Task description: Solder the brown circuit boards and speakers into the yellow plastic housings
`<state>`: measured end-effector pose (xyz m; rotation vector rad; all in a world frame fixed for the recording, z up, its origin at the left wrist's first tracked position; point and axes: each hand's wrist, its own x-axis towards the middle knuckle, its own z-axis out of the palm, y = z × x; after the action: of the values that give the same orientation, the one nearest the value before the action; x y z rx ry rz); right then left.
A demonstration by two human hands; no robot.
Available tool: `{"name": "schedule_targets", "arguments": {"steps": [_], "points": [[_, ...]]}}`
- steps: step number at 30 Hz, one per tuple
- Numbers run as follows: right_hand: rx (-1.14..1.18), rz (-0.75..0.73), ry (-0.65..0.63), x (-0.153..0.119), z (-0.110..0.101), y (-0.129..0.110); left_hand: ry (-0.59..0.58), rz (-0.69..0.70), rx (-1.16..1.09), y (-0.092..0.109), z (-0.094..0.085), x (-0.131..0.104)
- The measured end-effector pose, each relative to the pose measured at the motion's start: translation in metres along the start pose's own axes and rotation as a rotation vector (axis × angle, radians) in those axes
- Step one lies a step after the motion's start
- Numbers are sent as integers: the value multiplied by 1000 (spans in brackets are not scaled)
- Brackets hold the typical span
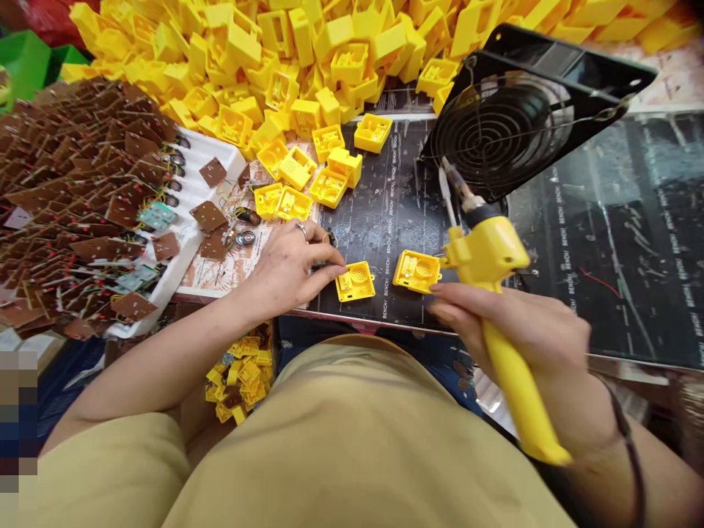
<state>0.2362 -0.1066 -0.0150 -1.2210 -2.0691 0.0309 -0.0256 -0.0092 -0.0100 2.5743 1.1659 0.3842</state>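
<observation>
My right hand (517, 337) is wrapped round a yellow soldering gun (489, 257), whose metal tip points up and away near the black fan. Its thumb and fingertips are beside an open yellow case (416, 271) on the black bench mat. My left hand (297, 264) has its thumb and index fingertips at the left edge of another open yellow case (356, 281). A small dark round part shows just behind the left fingers. Whether those fingertips pinch anything small cannot be made out.
A black fan (489, 132) stands at the back right. Yellow cases (297, 168) are piled behind. At the left, a white foam tray (187, 220) holds brown circuit boards (71, 191). A red wire (600, 281) lies on the right.
</observation>
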Motion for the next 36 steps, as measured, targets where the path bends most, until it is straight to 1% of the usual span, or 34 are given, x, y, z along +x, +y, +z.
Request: {"name": "schedule_targets", "arguments": {"steps": [2,3,5,7,10,11,12,14,15,17,19,23,27,31,34,36], "points": [[12,-137,1,9,19,2,37,-34,-73,-4,5,-1],[29,-178,-21,13,29,2,37,-42,-133,-5,7,-1],[70,-208,-81,22,46,1,38,-52,-243,-6,9,-3],[85,-226,-113,30,58,-3,105,-80,-261,-6,9,-7],[52,-222,-114,33,64,-9,282,-122,-211,-6,8,-15],[32,-211,-107,32,63,-10,312,-115,-243,-5,8,-16],[12,-197,-100,30,62,-10,316,-106,-295,-4,9,-17],[-9,-168,-88,25,59,-9,278,-89,-381,-2,12,-16],[-8,-156,-78,23,57,-8,246,-87,-386,-1,13,-14],[16,-128,-45,21,55,-7,170,-76,-320,3,14,-9],[78,-85,11,22,53,-8,108,-35,-248,7,14,-3],[116,-34,135,31,55,-15,46,-4,-205,13,10,3],[106,-31,150,35,59,-15,-20,-40,-264,16,9,4],[150,-38,154,33,62,-12,-43,-116,-374,17,11,2],[172,-31,166,32,65,-12,-12,-160,-445,14,13,2],[175,-28,168,32,65,-12,3,-154,-471,11,14,2]]}}
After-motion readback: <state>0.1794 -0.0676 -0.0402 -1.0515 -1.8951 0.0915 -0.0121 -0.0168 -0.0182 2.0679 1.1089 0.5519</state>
